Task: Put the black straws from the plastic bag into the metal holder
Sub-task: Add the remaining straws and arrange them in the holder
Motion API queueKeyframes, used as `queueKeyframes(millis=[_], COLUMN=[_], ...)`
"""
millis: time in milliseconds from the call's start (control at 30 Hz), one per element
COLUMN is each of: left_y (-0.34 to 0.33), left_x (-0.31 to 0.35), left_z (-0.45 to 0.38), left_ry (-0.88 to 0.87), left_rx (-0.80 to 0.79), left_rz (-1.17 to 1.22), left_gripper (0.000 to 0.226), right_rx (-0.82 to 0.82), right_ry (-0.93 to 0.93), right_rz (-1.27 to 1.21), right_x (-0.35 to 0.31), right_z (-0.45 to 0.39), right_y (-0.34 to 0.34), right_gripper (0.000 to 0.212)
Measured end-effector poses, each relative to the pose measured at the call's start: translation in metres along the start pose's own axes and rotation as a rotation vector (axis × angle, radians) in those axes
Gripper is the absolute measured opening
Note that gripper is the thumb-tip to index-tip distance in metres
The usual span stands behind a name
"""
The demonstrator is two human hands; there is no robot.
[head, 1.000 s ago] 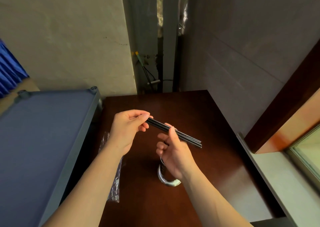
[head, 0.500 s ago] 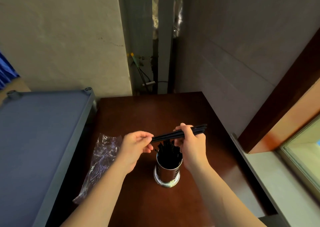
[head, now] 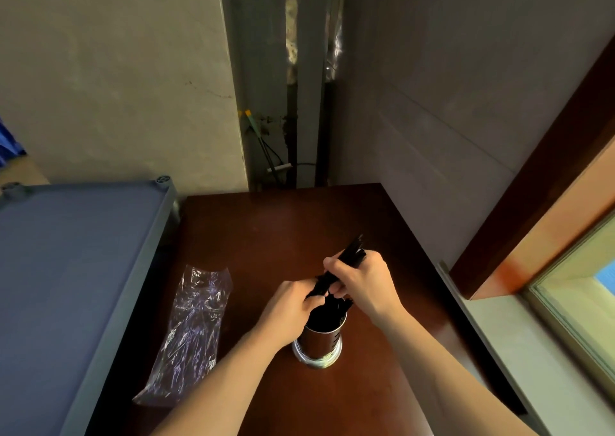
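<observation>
My right hand [head: 364, 284] and left hand [head: 293, 306], both gripping the black straws [head: 352, 256], had tipped the formerly level bundle down toward the metal holder [head: 319, 344]; insertion was imminent.

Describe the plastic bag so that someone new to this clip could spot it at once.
Start at the dark brown table, then go to its left side beside the grey-blue shelf. The plastic bag lies flat there, left of the metal holder. It is the only clear, crinkled, shiny thing.

Single head view: looks forward and steeply down, close over the desk [head: 266, 229], facing its far wall corner.
</observation>
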State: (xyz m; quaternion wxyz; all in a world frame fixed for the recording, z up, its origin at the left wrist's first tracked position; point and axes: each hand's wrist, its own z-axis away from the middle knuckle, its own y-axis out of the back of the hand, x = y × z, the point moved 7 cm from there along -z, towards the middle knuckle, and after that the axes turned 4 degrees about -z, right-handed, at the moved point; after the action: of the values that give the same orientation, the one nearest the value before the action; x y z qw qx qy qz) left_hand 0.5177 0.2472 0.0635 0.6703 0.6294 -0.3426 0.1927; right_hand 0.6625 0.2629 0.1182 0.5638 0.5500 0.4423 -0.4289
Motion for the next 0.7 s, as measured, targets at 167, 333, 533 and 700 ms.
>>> queueKeyframes(millis=[167, 333, 533, 700], left_y=[-0.017, -0.017, 0.002, 0.011], left_x=[-0.006, -0.031, -0.043, -0.054], left_z=[-0.005, 0.002, 0.007, 0.009], left_ry=[0.034, 0.094, 0.118, 0.178], left_rx=[-0.07, 0.001, 0.11, 0.196], left_rz=[-0.038, 0.124, 0.029, 0.005], left_gripper=[0.016, 0.032, 0.018, 0.017], right_rx=[-0.065, -0.119, -0.141, -0.17], right_ry=[0.012, -0.038, -0.115, -0.164], right_rz=[0.211, 0.342, 0.396, 0.462], right_x=[0.002, 0.016, 0.046, 0.061], right_z=[0.003, 0.001, 0.004, 0.004], right_y=[-0.001, -0.008, -0.021, -0.032], right_gripper=[0.018, 0.02, 0.021, 0.021])
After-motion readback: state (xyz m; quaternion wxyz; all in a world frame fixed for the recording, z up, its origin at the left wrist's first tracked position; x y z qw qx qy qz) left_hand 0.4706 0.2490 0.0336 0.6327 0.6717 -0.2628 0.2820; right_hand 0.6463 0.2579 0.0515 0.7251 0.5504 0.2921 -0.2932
